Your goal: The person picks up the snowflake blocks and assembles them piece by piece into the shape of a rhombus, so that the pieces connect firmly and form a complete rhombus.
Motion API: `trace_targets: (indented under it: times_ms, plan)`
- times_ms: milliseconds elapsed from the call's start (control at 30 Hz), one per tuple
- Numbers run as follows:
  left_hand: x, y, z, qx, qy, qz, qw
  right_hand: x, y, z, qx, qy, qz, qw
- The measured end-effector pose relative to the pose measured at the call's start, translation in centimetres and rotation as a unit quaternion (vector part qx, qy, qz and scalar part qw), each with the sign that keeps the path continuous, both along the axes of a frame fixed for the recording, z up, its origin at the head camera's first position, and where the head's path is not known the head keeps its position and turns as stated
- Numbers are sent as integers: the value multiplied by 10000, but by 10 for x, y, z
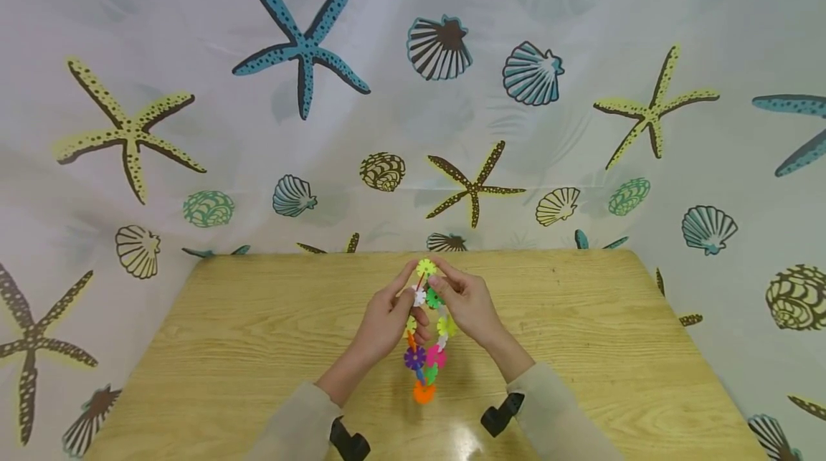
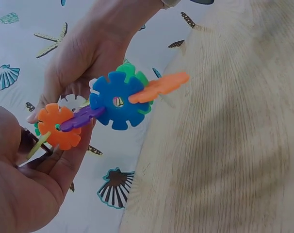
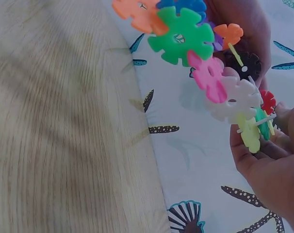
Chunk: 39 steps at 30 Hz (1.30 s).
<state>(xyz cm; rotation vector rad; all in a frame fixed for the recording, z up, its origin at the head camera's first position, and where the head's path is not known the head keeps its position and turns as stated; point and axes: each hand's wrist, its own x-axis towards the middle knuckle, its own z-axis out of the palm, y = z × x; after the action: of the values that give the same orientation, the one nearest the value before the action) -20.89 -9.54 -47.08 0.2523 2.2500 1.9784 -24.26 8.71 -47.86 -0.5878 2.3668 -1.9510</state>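
Many-coloured notched plastic discs, slotted together into a hanging loop, are held up between both hands over the table. The left hand (image 1: 381, 325) pinches the loop's left side near a white disc (image 1: 419, 296). Across from it, the right hand (image 1: 475, 307) pinches near a green disc (image 1: 434, 297), thumb toward the top. Between the fingertips sits a yellow disc (image 1: 426, 268). An orange disc (image 1: 424, 393) hangs lowest. A blue disc (image 2: 106, 111) shows in the left wrist view; pink (image 3: 208, 73) and black (image 3: 253, 64) discs appear in the right wrist view. Fingers partly hide the upper joints.
Below the hands lies a wood-grain table (image 1: 258, 346). A pale cloth (image 1: 400, 110) printed with starfish and shells hangs behind it and at both sides. Black straps with small mounts (image 1: 500, 418) sit on both sleeved wrists.
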Motion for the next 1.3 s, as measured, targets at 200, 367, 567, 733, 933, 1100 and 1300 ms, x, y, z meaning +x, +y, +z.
trace_targets:
  times_ms: [200, 367, 567, 733, 933, 1100, 1300]
  plan:
    - [-5, -6, 1, -90, 100, -200, 9997, -5, 3, 1, 87, -93, -24, 9999]
    - [-10, -9, -1, -158, -356, -156, 9991, -9, 4, 3, 235, -162, -79, 9996]
    - [-16, -9, -7, 187, -730, -54, 9971, -13, 4, -3, 357, -477, -214, 9980]
    - [-24, -6, -13, 359, -856, 211, 9955, -15, 6, -13, 442, -780, -560, 9944]
    - [-38, 1, -24, 520, -984, 555, 9922, -16, 5, -23, 289, -1216, -704, 9897]
    - [-45, 5, -35, 583, -1099, 671, 9900, -18, 2, -31, -33, -1562, -880, 9838]
    - [-51, 1, -51, 241, -1204, 910, 9883, -24, 2, -42, -99, -1750, -989, 9795]
